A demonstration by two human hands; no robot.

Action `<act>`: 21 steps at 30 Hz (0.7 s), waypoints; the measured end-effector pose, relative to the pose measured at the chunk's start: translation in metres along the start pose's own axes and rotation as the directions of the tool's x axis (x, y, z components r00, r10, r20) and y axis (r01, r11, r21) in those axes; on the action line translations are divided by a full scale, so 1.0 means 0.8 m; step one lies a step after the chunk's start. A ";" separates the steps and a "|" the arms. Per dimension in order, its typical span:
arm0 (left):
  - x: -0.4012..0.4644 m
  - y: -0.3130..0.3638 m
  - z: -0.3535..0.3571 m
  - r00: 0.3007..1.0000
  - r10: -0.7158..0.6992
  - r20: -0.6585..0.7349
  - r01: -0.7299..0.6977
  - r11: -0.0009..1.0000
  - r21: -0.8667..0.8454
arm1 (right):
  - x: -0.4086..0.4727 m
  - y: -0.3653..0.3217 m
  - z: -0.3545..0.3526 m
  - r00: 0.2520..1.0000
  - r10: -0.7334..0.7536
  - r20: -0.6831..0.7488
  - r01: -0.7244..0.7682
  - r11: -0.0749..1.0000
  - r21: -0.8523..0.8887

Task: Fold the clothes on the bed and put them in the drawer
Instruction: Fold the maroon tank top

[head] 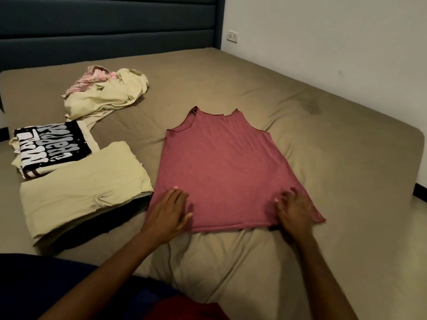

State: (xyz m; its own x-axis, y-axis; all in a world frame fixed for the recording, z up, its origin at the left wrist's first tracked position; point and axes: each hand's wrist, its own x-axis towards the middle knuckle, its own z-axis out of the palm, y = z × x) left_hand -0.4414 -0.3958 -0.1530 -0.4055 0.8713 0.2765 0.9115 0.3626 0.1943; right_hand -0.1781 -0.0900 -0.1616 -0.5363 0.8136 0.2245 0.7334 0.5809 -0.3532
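A pink sleeveless top (227, 167) lies spread flat on the bed (323, 146), neck away from me. My left hand (169, 213) rests flat on its lower left corner, fingers straight. My right hand (294, 211) sits on the lower right part of the hem with its fingers bent down onto the cloth. To the left lie a folded pale green garment (78, 190) and a folded black printed shirt (52, 146). Farther back is a crumpled heap of pale green cloth (108, 95) with a pink garment (89, 80) on it.
The dark padded headboard (104, 26) runs along the back. A white wall with a socket (233, 36) stands on the right. The bed's right edge drops to the floor (419, 218). No drawer is in view.
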 end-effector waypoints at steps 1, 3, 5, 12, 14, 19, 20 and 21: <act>0.016 0.012 0.012 0.998 -0.017 0.056 0.017 1.000 0.001 | -0.002 -0.030 0.011 0.998 0.008 0.057 -0.006 1.000 -0.020; 0.044 0.038 0.032 0.981 -0.083 0.176 0.096 0.993 -0.066 | -0.009 -0.080 0.029 0.988 0.039 0.147 -0.032 0.998 -0.054; 0.051 0.060 0.050 0.967 -0.105 0.232 0.123 0.990 -0.066 | -0.023 -0.107 0.043 0.971 0.071 0.229 -0.052 0.995 -0.088; -0.015 0.064 0.080 0.954 -0.177 0.243 0.179 0.984 0.017 | -0.104 -0.083 0.045 0.963 0.133 0.235 -0.087 0.977 -0.195; -0.026 0.066 0.076 0.929 -0.269 0.254 0.275 0.961 0.011 | -0.113 -0.077 0.040 0.961 0.147 0.232 -0.099 0.973 -0.208; -0.030 0.078 0.062 0.860 -0.418 0.293 0.434 0.901 0.011 | -0.126 -0.067 0.027 0.949 0.182 0.258 -0.134 0.972 -0.194; -0.028 0.078 0.057 0.839 -0.462 0.289 0.479 0.878 0.013 | -0.129 -0.063 0.024 0.943 0.194 0.269 -0.142 0.969 -0.201; -0.027 0.074 0.050 0.813 -0.517 0.267 0.533 0.846 0.012 | -0.130 -0.063 0.019 0.935 0.207 0.288 -0.153 0.968 -0.200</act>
State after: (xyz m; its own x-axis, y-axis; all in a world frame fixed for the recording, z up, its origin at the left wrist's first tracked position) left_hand -0.3760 -0.3801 -0.1848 -0.7824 0.6097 -0.1273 0.5554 0.7755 0.3002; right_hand -0.1656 -0.2042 -0.1812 -0.4699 0.8739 -0.1247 0.8753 0.4430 -0.1941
